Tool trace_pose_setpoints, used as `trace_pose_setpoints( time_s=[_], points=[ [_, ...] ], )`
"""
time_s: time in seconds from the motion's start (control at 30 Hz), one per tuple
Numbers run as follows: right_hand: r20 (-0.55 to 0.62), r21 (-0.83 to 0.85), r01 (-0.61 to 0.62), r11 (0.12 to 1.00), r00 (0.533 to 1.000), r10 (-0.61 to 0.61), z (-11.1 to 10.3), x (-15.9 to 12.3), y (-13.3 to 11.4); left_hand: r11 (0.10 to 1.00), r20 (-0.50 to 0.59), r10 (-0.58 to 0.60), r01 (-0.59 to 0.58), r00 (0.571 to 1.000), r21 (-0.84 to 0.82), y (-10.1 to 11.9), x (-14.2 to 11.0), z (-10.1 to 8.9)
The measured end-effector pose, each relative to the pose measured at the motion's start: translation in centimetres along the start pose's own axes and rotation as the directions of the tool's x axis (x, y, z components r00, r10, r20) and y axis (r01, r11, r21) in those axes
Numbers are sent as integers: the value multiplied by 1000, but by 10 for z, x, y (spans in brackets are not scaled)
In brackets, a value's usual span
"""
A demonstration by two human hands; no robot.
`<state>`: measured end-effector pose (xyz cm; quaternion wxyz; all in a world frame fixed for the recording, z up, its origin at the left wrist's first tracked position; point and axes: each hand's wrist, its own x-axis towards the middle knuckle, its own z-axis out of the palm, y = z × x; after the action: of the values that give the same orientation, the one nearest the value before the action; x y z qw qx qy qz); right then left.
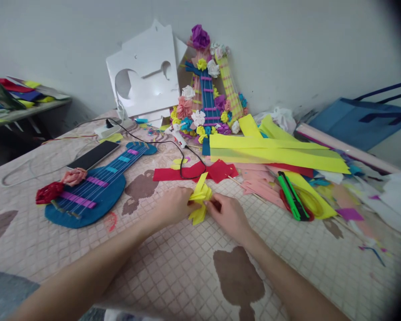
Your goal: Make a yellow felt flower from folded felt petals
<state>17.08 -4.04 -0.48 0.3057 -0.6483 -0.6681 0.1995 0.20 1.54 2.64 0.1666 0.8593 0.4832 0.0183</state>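
Between my hands, above the table, is a yellow crepe paper flower (201,195) with loose strips pointing up and down. My left hand (175,204) is closed on its left side, fingers wrapped around the paper. On the other side, my right hand (227,213) pinches the flower's edge between thumb and fingers. Just beyond lie red paper strips (173,174) and a flattened red piece (221,171). To the left rests a blue paper guitar (103,196) with strings, purple and light blue bars, and a red and a pink flower on it.
A green utility knife (293,196) lies at right near yellow paper sheets (274,151) and pink scraps (259,185). A white glue gun (177,135) with a black cord, a phone (93,154), a power strip (112,128) and flower-decorated guitars (209,98) stand farther back.
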Motion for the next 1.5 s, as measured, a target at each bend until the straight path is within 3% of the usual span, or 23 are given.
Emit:
trace_pose_setpoints(
  time_s=[0.4, 0.57, 0.77, 0.9, 1.07, 1.5],
  points=[
    [9, 94, -68, 993, 998, 67, 2, 1, 0, 999, 12, 1, -1, 1000, -37, 4, 0, 4],
    [-30, 244, -64, 968, 997, 74, -5, 1, 3, 968, -35, 16, -24, 999, -249, -4, 5, 3],
    [-3, 521, -111, 847, 991, 132, -10, 1, 2, 737, -24, 60, -61, 998, -673, -7, 11, 3],
    [-9, 687, -139, 714, 980, 199, -13, 0, -5, 565, -15, 41, -36, 999, -824, -2, 12, 2],
    [-23, 766, -122, 631, 976, 216, -14, -1, -8, 491, 41, 8, 32, 999, -870, 3, 9, 0],
    [-36, 746, -104, 657, 980, 195, -7, -1, -1, 495, 96, -11, 89, 995, -864, 7, 6, 7]
  ],
)
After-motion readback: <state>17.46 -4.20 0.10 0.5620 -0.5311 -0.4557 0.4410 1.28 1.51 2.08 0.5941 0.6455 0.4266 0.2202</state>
